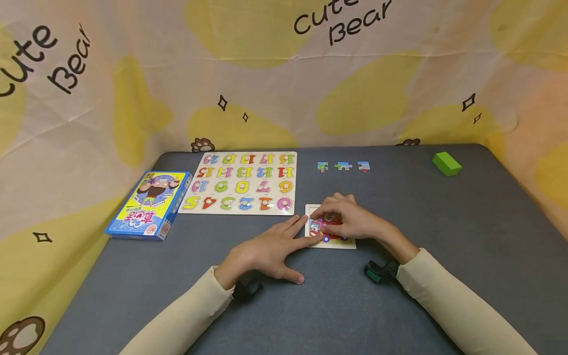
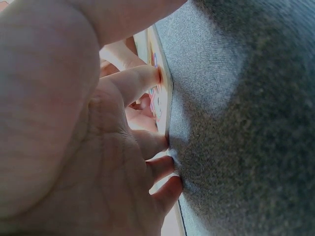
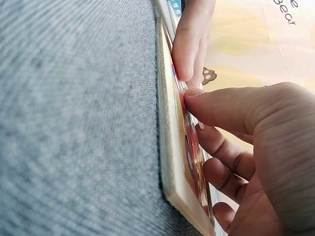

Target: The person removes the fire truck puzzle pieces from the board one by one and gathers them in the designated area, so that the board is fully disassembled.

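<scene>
A small puzzle board with a cream frame and a picture of a red vehicle with purple-blue wheels lies flat on the grey table. My left hand is spread beside its left edge. The index fingertip presses on the board near the lower left, while the other fingers touch at or near the edge. From the right, my right hand reaches over the picture. Its thumb and curled fingers pinch at a puzzle piece low in the board. The piece's outline is mostly hidden by the fingers.
A number board with several coloured numerals lies behind my left hand, next to a blue and yellow box. Three puzzle pieces lie in a row at the back. A green block sits at the far right. Patterned cloth hangs behind the table.
</scene>
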